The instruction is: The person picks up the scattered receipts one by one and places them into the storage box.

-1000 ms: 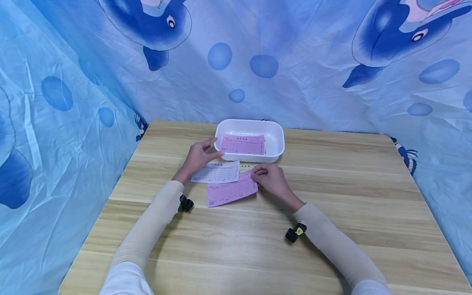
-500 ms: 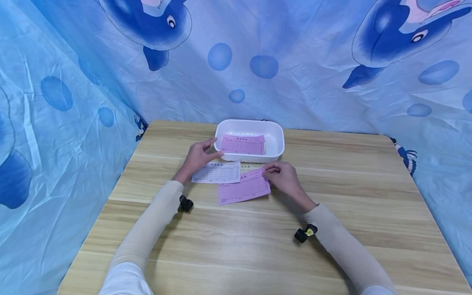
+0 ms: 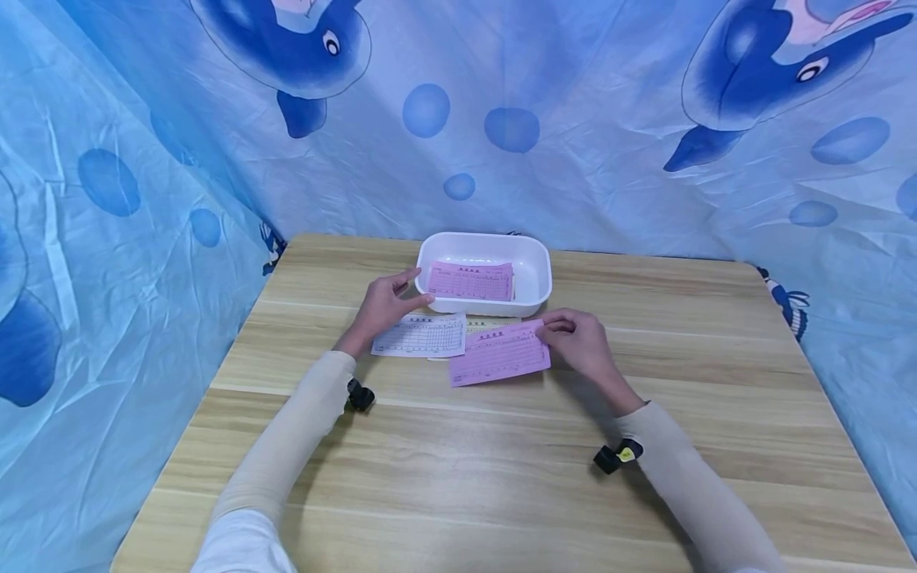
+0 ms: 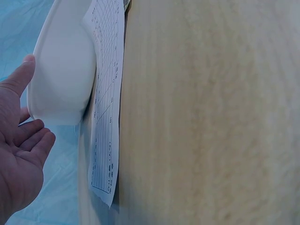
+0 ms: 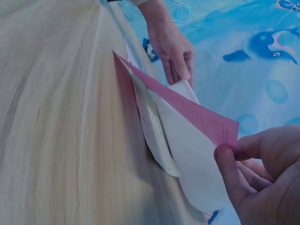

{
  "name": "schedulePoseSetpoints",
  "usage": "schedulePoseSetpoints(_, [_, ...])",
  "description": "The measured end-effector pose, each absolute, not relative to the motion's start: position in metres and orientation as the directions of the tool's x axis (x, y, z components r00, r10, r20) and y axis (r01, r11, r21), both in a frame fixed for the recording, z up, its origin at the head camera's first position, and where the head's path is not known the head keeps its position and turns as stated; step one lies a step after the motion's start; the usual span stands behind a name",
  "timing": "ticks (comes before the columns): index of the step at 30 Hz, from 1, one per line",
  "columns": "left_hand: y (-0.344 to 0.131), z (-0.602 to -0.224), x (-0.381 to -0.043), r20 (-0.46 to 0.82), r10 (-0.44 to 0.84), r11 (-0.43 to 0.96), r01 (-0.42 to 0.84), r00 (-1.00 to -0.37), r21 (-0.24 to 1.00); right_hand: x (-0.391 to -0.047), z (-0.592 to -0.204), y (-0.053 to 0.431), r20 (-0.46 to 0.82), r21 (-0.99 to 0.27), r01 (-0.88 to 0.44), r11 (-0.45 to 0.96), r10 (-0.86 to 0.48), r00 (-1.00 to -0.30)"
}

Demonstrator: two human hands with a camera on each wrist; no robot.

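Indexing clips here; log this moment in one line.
right hand: pinches pink slip | left hand: touches white tray | inside tray: another pink slip

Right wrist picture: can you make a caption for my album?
The right hand pinches a pink slip near one corner while the left hand touches the white tray.
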State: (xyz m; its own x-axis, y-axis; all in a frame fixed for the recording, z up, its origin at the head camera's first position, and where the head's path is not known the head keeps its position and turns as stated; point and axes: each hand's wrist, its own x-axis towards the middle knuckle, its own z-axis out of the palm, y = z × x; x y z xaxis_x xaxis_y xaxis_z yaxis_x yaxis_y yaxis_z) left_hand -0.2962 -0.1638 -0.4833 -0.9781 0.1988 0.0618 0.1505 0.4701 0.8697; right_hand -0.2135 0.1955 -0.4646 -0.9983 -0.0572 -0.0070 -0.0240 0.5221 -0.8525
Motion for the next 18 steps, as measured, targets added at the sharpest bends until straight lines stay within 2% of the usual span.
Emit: schedulePoseSetpoints(18, [-0.165,-0.485,-0.298,0.081,0.213,0.475,0.176,-0.974,0.862,-0.208,-0.453,0.241,0.094,-0.851,-0.08,0.519,-0.001,-0.996])
